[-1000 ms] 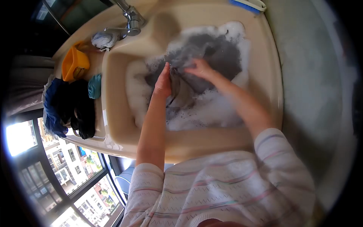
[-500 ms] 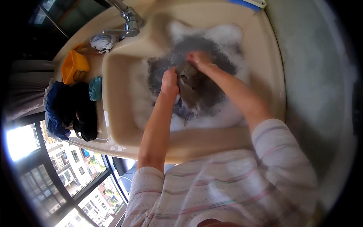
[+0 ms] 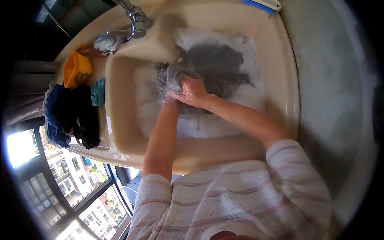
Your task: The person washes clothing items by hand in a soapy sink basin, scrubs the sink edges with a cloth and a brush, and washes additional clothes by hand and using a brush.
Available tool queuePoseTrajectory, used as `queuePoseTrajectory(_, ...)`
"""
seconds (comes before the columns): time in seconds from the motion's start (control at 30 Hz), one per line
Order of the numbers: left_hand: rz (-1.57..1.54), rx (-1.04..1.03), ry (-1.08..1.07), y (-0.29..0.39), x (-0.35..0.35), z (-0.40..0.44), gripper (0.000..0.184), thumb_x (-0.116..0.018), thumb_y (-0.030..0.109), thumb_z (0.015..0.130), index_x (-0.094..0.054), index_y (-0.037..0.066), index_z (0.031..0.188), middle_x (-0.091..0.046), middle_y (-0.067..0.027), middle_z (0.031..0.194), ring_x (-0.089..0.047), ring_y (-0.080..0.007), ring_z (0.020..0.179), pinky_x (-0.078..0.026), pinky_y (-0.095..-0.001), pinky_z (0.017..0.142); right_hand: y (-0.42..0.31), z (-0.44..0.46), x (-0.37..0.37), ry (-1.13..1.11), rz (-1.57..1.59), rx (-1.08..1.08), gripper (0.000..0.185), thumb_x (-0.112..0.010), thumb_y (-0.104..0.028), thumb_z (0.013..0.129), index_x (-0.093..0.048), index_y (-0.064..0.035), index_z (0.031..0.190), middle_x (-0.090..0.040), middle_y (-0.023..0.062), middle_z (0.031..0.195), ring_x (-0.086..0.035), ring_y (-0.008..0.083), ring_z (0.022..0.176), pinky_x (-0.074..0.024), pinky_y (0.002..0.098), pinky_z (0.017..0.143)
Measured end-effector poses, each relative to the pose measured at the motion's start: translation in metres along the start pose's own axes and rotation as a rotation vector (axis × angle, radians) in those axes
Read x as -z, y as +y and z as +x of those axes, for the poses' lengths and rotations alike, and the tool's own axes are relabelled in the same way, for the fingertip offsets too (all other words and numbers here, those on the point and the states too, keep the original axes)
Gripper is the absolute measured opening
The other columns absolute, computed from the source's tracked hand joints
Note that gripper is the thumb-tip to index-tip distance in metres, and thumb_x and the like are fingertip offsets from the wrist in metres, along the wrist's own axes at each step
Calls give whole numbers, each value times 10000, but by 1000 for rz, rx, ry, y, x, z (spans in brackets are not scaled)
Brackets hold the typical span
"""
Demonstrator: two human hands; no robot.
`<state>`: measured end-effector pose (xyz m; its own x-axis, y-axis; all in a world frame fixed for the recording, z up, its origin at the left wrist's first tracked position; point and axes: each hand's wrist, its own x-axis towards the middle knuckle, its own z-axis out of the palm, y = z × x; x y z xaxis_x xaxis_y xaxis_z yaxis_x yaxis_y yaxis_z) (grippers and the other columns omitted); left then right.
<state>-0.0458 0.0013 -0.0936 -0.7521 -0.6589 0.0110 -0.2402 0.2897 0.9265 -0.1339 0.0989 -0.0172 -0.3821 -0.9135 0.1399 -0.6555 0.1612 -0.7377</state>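
A wet grey cloth (image 3: 175, 77) is bunched at the left side of the soapy water, and its lower part trails into the dark water. My right hand (image 3: 193, 92) is closed around the bunch, its thumb side toward the tap. Pressed against it from the left is my left hand (image 3: 171, 100), mostly covered by the cloth and the right hand; it also grips the cloth. White suds (image 3: 200, 127) ring the murky grey water in the beige sink (image 3: 124, 94).
A chrome tap (image 3: 138, 24) stands at the sink's back left. On the left ledge are a crumpled pale cloth (image 3: 107, 43), a yellow container (image 3: 76, 69), a teal cloth (image 3: 98, 93) and dark clothes (image 3: 80, 116). A blue-bristled brush (image 3: 262, 5) lies at the back rim.
My right hand has moved left and toward me, meeting my left hand. The cloth, spread between the hands before, is now bunched up at the left of the water.
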Motion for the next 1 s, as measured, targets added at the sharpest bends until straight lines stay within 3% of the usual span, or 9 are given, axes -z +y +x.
queuePoseTrajectory(0.1,-845,848,143,43,14,11,341,-560,129,783,-497,-46,1070,-586,-120,917,-590,-250,786,-484,-347,667,49,35,-4,31,37,-131,420,-594,-455,714,-591,-60,855,-609,150,869,-572,351,826,-454,411,741)
queuePoseTrajectory(0.23,-614,629,104,62,69,7,493,-684,106,670,-486,-87,1078,-587,-148,940,-595,-230,764,-493,-308,631,109,65,81,-168,-289,-457,417,-625,-402,686,-582,-100,970,-617,106,896,-576,285,873,-454,373,753)
queuePoseTrajectory(0.43,9,474,187,9,92,-8,660,-729,124,612,-424,-54,1170,-537,-144,1085,-522,-229,978,-421,-311,838,88,102,181,28,-467,-144,386,-609,-312,723,-533,-200,1085,-586,71,997,-542,265,957,-435,379,811)
queuePoseTrajectory(0.5,-218,645,21,10,83,-20,680,-745,132,602,-425,-44,1175,-519,-144,1113,-495,-230,1017,-392,-315,875,91,126,225,301,-649,31,443,-594,-307,737,-476,-163,1139,-589,99,976,-596,231,837,-497,364,688)
queuePoseTrajectory(0.63,-391,905,-250,44,59,-28,730,-775,165,581,-415,-38,1183,-500,-139,1144,-478,-227,1042,-392,-319,878,57,135,258,235,-774,-441,536,-642,-211,693,-448,-141,1188,-509,130,1131,-511,275,1003,-419,360,838)
queuePoseTrajectory(0.73,-599,912,-417,36,47,-21,670,-779,152,591,-443,-48,1135,-516,-141,1099,-504,-208,1007,-422,-329,848,115,136,265,272,-988,-248,550,-650,-221,681,-449,-145,1187,-511,131,1128,-501,283,1025,-411,370,856)
queuePoseTrajectory(0.83,-496,959,-74,15,44,-20,552,-735,164,651,-482,-41,1098,-556,-131,1043,-528,-219,981,-428,-342,858,69,135,271,84,-787,-610,582,-650,-215,673,-433,-152,1209,-486,138,1162,-470,277,1067,-377,415,890)
queuePoseTrajectory(0.93,-1058,805,-43,6,57,-20,448,-671,176,714,-505,-22,1080,-570,-128,1031,-530,-254,987,-432,-372,865,54,133,266,-5,-760,-670,564,-649,-211,662,-452,-131,1185,-516,133,1106,-472,276,1053,-389,420,876)
queuePoseTrajectory(1.0,-1184,791,-41,14,48,-21,409,-641,164,734,-507,-20,1074,-580,-116,1003,-554,-253,925,-446,-370,834,91,120,209,85,-195,-410,655,-664,-265,692,-355,-63,1233,-591,142,910,-582,225,729,-483,335,604)
